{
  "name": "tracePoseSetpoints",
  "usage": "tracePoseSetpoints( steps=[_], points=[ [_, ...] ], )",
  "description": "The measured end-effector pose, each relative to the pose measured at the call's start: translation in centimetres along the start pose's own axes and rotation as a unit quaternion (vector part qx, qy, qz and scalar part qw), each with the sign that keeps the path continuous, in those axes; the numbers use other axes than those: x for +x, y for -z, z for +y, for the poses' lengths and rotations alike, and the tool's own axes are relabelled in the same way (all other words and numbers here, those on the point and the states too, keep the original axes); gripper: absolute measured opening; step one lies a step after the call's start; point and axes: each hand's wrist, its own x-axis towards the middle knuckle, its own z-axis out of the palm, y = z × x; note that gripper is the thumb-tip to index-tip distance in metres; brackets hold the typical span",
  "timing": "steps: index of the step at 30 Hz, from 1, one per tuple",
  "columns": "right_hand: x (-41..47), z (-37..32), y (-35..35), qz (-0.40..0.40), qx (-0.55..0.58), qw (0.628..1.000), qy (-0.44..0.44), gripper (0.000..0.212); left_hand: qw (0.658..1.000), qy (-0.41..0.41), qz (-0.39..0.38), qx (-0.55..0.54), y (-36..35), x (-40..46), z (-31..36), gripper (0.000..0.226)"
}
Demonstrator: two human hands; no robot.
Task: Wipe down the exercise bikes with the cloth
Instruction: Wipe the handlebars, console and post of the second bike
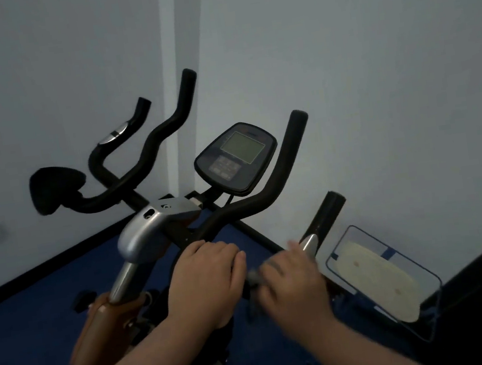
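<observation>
Cloth (257,278), grey and blurred, bunched against the bike's (148,234) handlebar (254,203) low in view, pinched in the curled fingers of the right hand (292,282). Left hand (207,281) just beside it, fingers curled over the same bar. Console (236,158) above between the bar's raised ends; silver sensor plate (309,243) touching the right hand; beyond, blue floor (36,316), pale walls (370,58); nothing that holds anything visible.

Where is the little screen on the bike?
In the head view, the screen sits near the middle, on the dark console between the bike's black handlebars, above both hands and in front of the pale wall.
</observation>
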Motion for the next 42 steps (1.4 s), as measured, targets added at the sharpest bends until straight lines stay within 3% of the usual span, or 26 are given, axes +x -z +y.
tracePoseSetpoints(
  steps=[7, 10, 13, 19, 22, 25, 30, 33, 36, 39, 42],
  points=[
    [0.3, 2.1, 2.6, -0.141, -0.062, 0.972, 0.18, 0.031, 0.998, -0.022, 0.055, 0.016, 0.5, -1.7, -0.7, 0.034],
    [1.7, -0.9, 1.9, -0.163, -0.097, 0.975, 0.117, 0.031, 0.995, 0.004, 0.097, 0.037, 0.4, -2.7, -1.0, 0.032],
    [3.5, -3.1, 0.3, -0.243, -0.105, 0.962, 0.073, 0.038, 0.989, 0.019, 0.139, 0.039, 0.2, -2.8, -1.1, 0.029],
    [2.3, -1.2, 1.0, -0.29, -0.087, 0.943, 0.14, 0.044, 0.976, 0.098, 0.188, 0.053, -0.3, -3.5, -1.0, 0.027],
    [5.1, -2.3, -0.4, -0.349, 0.004, 0.935, 0.07, 0.04, 0.967, 0.124, 0.217, 0.048, -0.5, -3.1, -1.0, 0.025],
    [8.1, -3.1, -2.3, -0.429, 0.136, 0.893, -0.014, 0.044, 0.957, 0.158, 0.235, 0.058, -0.6, -3.1, -1.0, 0.022],
    [4.8, -1.8, -1.0, -0.372, 0.03, 0.925, 0.067, 0.037, 0.947, 0.211, 0.228, 0.08, -0.5, -3.2, -1.0, 0.021],
    [7.0, -2.5, -1.3, -0.436, 0.106, 0.894, 0.008, 0.038, 0.947, 0.204, 0.236, 0.072, -0.5, -3.1, -1.1, 0.02],
    [8.3, -3.8, -1.8, -0.428, 0.173, 0.886, -0.042, 0.046, 0.952, 0.191, 0.232, 0.057, -0.5, -3.2, -1.2, 0.018],
    [6.1, -2.6, -0.9, -0.388, 0.074, 0.918, 0.038, 0.043, 0.959, 0.171, 0.224, 0.033, -0.6, -3.3, -1.2, 0.019],
    [4.3, -1.1, 0.0, -0.361, -0.014, 0.926, 0.109, 0.042, 0.966, 0.149, 0.211, 0.012, -0.5, -3.4, -1.4, 0.019]
  ],
)
